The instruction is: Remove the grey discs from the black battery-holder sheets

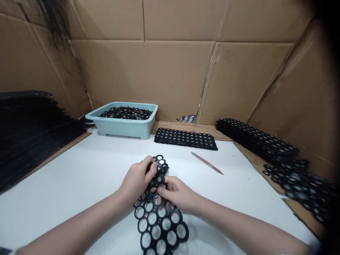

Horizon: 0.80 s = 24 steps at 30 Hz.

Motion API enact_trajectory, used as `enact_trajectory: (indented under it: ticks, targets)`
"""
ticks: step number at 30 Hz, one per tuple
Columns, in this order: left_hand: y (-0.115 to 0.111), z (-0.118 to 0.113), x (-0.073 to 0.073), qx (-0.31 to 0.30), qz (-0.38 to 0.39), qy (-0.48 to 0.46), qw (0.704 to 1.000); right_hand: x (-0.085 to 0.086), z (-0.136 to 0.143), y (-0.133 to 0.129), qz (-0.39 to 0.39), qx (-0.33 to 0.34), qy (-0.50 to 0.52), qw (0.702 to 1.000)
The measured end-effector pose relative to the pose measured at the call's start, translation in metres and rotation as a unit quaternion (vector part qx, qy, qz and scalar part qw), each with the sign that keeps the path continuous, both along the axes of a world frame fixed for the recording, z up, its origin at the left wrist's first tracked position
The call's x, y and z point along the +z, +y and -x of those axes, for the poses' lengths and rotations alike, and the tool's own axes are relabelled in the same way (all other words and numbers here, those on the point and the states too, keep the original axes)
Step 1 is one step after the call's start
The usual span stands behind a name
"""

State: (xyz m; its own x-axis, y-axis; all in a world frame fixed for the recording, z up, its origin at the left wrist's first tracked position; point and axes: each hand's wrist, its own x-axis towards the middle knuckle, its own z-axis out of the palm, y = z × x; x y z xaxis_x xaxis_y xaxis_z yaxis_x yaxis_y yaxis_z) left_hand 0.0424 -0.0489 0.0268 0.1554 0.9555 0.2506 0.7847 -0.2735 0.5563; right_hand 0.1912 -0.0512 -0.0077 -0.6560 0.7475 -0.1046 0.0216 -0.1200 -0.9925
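A black sheet with rows of round holes [156, 232] hangs between my two hands above the white table, its near part spread toward me. My left hand [139, 174] is closed on the sheet's upper part, thumb and bent fingers pinching it. Just to the right and lower, my right hand [176, 193] grips the same sheet at its middle, with some fingers showing through the holes from behind. Between the hands the sheet is bent or folded; the exact fold is partly hidden by my fingers.
A light blue tub [124, 126] full of black rings stands at the back left. Behind my hands lies a flat black holed sheet [186, 139], near a thin pointed tool [207, 163]. Black stacks rise at the left [34, 131] and right [257, 140]. Cardboard walls [175, 71] enclose the table.
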Motion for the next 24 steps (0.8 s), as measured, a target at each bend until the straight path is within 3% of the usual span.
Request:
enact_trajectory:
  ticks: [7, 18, 24]
  targets:
    - [0.002, -0.001, -0.007, -0.051, -0.015, 0.084, 0.995, -0.001, 0.003, -0.004, -0.034, -0.025, 0.005, 0.999]
    - [-0.004, -0.007, -0.006, -0.037, 0.039, -0.010, 0.999, 0.007, 0.006, -0.011, -0.042, -0.089, 0.028, 0.995]
    - [-0.004, -0.006, -0.007, -0.034, 0.049, -0.057, 0.997, 0.008, 0.003, -0.012, -0.142, -0.093, -0.014, 0.985]
